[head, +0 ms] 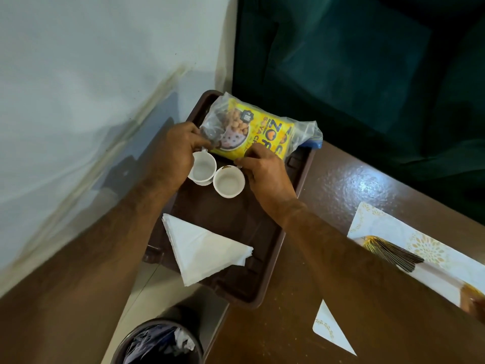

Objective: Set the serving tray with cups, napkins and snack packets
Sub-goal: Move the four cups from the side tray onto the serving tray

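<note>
Both our grips, left hand (174,151) and right hand (265,172), pinch the soya snack packet (258,127); we should lay it flat behind the cups (228,182).

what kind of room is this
Probably a home living or dining room corner: a polished wooden table with a patterned mat, a dark green upholstered seat behind it, and a lined waste bin beside a painted wall.

Tray (265,279) on the surface's (341,185) left end, overhanging its edge. On the tray: snack packet (262,130) at the far end, two cups (202,169) (228,182) side by side just before it, folded napkins (202,248) nearest. Placemat (420,248) to the right. Waste bin (160,342) on the floor, below left.
</note>
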`<state>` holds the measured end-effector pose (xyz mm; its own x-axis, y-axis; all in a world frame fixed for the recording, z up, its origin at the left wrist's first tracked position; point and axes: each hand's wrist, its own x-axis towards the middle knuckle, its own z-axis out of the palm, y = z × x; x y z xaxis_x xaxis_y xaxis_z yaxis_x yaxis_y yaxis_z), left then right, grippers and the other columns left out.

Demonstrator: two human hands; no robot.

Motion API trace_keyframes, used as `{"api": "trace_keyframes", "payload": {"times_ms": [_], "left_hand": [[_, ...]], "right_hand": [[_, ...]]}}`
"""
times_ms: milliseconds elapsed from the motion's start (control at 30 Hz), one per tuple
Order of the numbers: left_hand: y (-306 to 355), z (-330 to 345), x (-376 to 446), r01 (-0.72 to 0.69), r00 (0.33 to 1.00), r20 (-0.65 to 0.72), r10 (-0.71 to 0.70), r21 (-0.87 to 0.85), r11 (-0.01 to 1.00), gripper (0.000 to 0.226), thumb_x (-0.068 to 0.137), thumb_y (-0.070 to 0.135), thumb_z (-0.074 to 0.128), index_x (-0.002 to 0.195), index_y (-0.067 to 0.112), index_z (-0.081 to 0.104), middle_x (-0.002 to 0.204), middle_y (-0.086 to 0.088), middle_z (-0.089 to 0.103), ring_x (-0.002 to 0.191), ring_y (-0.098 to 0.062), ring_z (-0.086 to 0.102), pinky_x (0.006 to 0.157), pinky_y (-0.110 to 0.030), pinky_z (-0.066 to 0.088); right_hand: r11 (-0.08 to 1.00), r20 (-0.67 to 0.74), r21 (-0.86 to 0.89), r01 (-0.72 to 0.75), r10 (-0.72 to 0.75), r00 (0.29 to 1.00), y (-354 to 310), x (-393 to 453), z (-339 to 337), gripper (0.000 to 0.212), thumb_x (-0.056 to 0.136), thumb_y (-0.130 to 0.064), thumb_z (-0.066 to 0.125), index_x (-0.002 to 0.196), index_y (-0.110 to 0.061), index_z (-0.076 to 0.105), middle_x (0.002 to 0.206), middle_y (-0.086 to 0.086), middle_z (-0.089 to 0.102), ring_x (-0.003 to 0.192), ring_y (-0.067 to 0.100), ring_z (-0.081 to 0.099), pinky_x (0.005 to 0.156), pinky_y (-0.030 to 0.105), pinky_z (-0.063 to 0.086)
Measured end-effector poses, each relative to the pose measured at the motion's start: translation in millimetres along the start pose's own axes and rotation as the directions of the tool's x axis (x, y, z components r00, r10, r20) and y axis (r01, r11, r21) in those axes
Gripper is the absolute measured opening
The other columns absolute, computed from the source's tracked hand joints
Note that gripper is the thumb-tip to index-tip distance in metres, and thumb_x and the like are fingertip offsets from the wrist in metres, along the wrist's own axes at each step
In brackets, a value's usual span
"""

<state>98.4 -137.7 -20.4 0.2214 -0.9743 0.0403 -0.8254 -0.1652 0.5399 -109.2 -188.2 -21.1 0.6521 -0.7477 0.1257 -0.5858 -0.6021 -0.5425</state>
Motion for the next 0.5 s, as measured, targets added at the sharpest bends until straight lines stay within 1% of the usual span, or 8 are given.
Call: {"api": "trace_keyframes", "payload": {"times_ms": [33, 100, 133, 233, 300, 333, 400, 500], "left_hand": [[-0.3, 0.9, -3.5, 0.021, 1.0, -0.017, -0.021, -0.006, 1.0, 0.032, 0.082, -0.013, 0.067, 0.105, 0.004, 0.082, 0.102, -0.016, 0.069, 0.095, -0.026, 0.061, 0.079, -0.026, 0.041], [-2.3, 4.3, -11.5, 0.063, 0.997, -0.051, -0.063, -0.011, 0.998, 0.031, 0.081, -0.009, 0.066, 0.106, 0.003, 0.081, 0.101, -0.016, 0.068, 0.094, -0.028, 0.062, 0.078, -0.028, 0.041], [-2.9, 6.3, -15.7, 0.095, 0.993, -0.072, -0.096, -0.022, 0.995, 0.028, 0.084, -0.005, 0.066, 0.106, 0.003, 0.081, 0.101, -0.013, 0.067, 0.094, -0.024, 0.061, 0.077, -0.026, 0.041], [0.7, 11.6, -31.0, 0.21, 0.964, -0.147, -0.223, -0.099, 0.973, 0.019, 0.092, 0.005, 0.063, 0.103, 0.003, 0.078, 0.101, -0.003, 0.065, 0.088, -0.005, 0.053, 0.07, -0.006, 0.036], [4.5, 16.2, -41.6, 0.233, 0.949, -0.195, -0.248, -0.095, 0.968, 0.019, 0.093, 0.002, 0.06, 0.103, 0.003, 0.077, 0.104, -0.005, 0.068, 0.088, -0.002, 0.051, 0.072, -0.001, 0.036], [6.4, 19.3, -46.9, 0.233, 0.946, -0.215, -0.243, -0.072, 0.97, 0.02, 0.093, 0.001, 0.059, 0.103, 0.003, 0.076, 0.104, -0.007, 0.07, 0.089, -0.006, 0.054, 0.074, -0.004, 0.037], [9.1, 24.5, -56.6, 0.27, 0.931, -0.241, -0.276, -0.057, 0.961, 0.021, 0.094, 0.001, 0.056, 0.103, 0.003, 0.075, 0.103, -0.01, 0.071, 0.091, -0.018, 0.063, 0.077, -0.017, 0.041], [18.4, 30.4, -71.0, 0.337, 0.907, -0.252, -0.336, -0.039, 0.941, 0.023, 0.094, -0.002, 0.055, 0.106, 0.002, 0.074, 0.102, -0.013, 0.071, 0.094, -0.027, 0.065, 0.079, -0.028, 0.045]], "right_hand": [[1.0, -0.003, -0.004, -0.007, 0.007, 1.0, 0.4, -1.7, -0.5, 0.027, 0.082, -0.011, 0.064, 0.104, -0.003, 0.079, 0.092, 0.018, 0.063, 0.083, 0.039, 0.065, 0.067, 0.044, 0.057], [1.0, -0.017, -0.012, -0.022, 0.022, 1.0, 1.7, -6.1, -1.2, 0.028, 0.081, -0.009, 0.064, 0.103, -0.001, 0.079, 0.093, 0.019, 0.065, 0.084, 0.04, 0.066, 0.069, 0.044, 0.058], [0.999, -0.024, -0.019, -0.029, 0.028, 0.999, 2.9, -8.5, -1.1, 0.028, 0.08, -0.008, 0.065, 0.103, -0.001, 0.078, 0.093, 0.019, 0.065, 0.084, 0.04, 0.066, 0.069, 0.044, 0.058], [0.998, -0.03, -0.047, -0.048, 0.047, 0.998, 7.4, -17.5, 1.6, 0.021, 0.081, 0.0, 0.07, 0.101, -0.001, 0.077, 0.091, 0.017, 0.065, 0.083, 0.04, 0.065, 0.067, 0.045, 0.058], [0.996, -0.045, -0.048, -0.076, 0.074, 0.996, 11.5, -23.3, 3.0, 0.021, 0.08, 0.006, 0.072, 0.099, 0.0, 0.077, 0.09, 0.017, 0.066, 0.082, 0.039, 0.065, 0.066, 0.045, 0.058], [0.995, -0.056, -0.045, -0.092, 0.09, 0.994, 13.2, -26.4, 2.8, 0.022, 0.079, 0.008, 0.073, 0.099, 0.0, 0.078, 0.09, 0.017, 0.067, 0.082, 0.039, 0.066, 0.066, 0.044, 0.058], [0.992, -0.081, -0.039, -0.12, 0.117, 0.99, 14.8, -32.6, 1.9, 0.024, 0.078, 0.01, 0.073, 0.099, 0.0, 0.078, 0.089, 0.017, 0.067, 0.081, 0.039, 0.066, 0.066, 0.043, 0.058], [0.986, -0.104, -0.031, -0.162, 0.158, 0.982, 14.4, -43.1, -0.4, 0.023, 0.081, 0.006, 0.074, 0.102, -0.003, 0.079, 0.088, 0.015, 0.066, 0.08, 0.036, 0.065, 0.067, 0.039, 0.056]]}}
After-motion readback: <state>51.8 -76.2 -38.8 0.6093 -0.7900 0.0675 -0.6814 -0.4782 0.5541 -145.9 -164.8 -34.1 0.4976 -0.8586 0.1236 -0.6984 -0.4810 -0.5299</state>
